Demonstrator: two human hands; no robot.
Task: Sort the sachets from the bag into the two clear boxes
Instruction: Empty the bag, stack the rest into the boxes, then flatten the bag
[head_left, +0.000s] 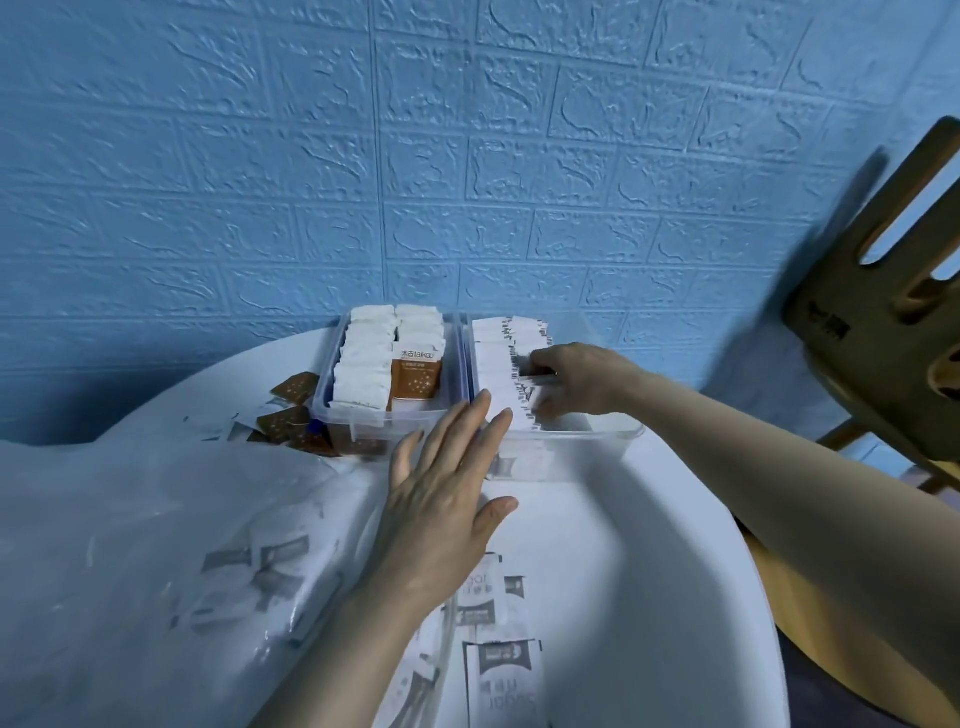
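Clear plastic boxes (571, 441), paper sachets (498, 358)

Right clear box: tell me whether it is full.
Not full. White sachets stand in the right clear box, but its near end shows bare.

Wall (363, 156) blue, brick-embossed — table (649, 545) white — loose sachets (291, 405) brown, white-speckled.

A round white tabletop (649, 571) fills the lower part of the view, its far edge close to a wall of light blue embossed brick-pattern panels (467, 156). Off the tabletop's right edge stands a brown wooden chair (893, 312), its slotted back tilted toward the wall and casting a dark shadow on the panels. Part of its lighter wooden frame shows lower down, beyond the tabletop's right edge.
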